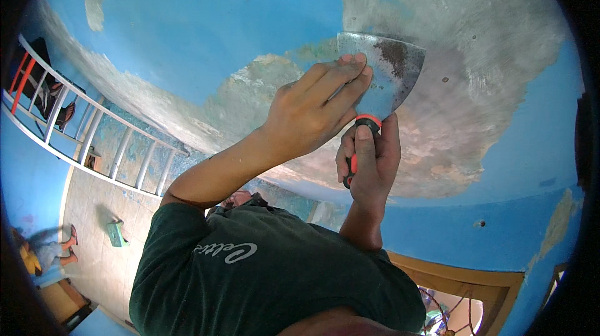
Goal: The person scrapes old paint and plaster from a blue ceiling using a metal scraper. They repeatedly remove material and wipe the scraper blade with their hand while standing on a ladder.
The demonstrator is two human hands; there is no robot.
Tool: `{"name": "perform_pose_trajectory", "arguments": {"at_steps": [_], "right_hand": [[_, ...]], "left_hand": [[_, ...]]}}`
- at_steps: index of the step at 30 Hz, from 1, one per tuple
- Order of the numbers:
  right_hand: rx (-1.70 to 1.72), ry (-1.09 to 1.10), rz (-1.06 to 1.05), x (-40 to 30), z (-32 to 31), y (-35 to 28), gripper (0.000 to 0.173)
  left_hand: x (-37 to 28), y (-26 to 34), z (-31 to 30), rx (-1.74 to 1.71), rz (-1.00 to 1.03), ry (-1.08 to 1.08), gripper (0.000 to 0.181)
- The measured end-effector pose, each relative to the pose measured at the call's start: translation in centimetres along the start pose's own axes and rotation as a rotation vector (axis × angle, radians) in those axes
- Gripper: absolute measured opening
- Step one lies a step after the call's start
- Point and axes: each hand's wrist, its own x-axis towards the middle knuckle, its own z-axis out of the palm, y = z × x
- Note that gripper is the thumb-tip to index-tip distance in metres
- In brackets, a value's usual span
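Note:
My right hand [375, 158] is closed around the black and red handle of a wide putty knife [386, 66], its thumb lying along the grip. The metal blade points up in the picture, with a brown rusty patch on its face. My left hand [314, 102] reaches across from the left, its fingertips laid on the left part of the blade; its thumb is partly hidden, so a grip there is unclear. Behind the knife is a blue painted wall [187, 22] with a large grey, bare or filled patch [440, 139] of rough edge.
A white metal ladder [126, 148] stands at the left, with a person's sandalled foot [65, 113] at it. Lower left, another person's legs [54, 247] show near a green stool [116, 234] on the tiled floor. A wooden frame [468, 274] borders an opening at the lower right.

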Motion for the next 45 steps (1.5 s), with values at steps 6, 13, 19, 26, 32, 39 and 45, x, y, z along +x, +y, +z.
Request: {"name": "perform_pose_trajectory", "arguments": {"at_steps": [6,13,19,26,32,39,45], "right_hand": [[0.013,-0.020,0.028,0.7,0.3,-0.3,0.026],[0.012,-0.041,0.023,1.1,0.8,-1.3,0.027],[0.053,-0.090,-0.066,1.1,0.8,0.3,0.026],[0.038,-0.115,-0.096,2.3,1.0,-0.2,0.026],[0.011,-0.112,-0.071,3.0,1.9,-1.4,0.022],[0.047,-0.079,-0.063,3.2,3.2,-2.5,0.021],[0.031,-0.045,-0.030,2.9,3.5,-2.6,0.022]], "left_hand": [[0.8,-0.3,-0.4,0.017,0.000,0.009,0.048],[1.0,-0.6,-0.4,0.029,0.024,0.020,0.053],[0.8,0.1,-0.9,0.024,-0.046,-0.008,0.057],[1.2,-0.5,-0.2,0.124,-0.017,0.069,0.059],[2.3,-1.0,-1.0,0.088,-0.029,0.073,0.059],[3.1,-1.6,-1.8,0.059,-0.004,0.073,0.061],[3.2,-1.9,-2.3,0.028,-0.015,0.046,0.058]]}}
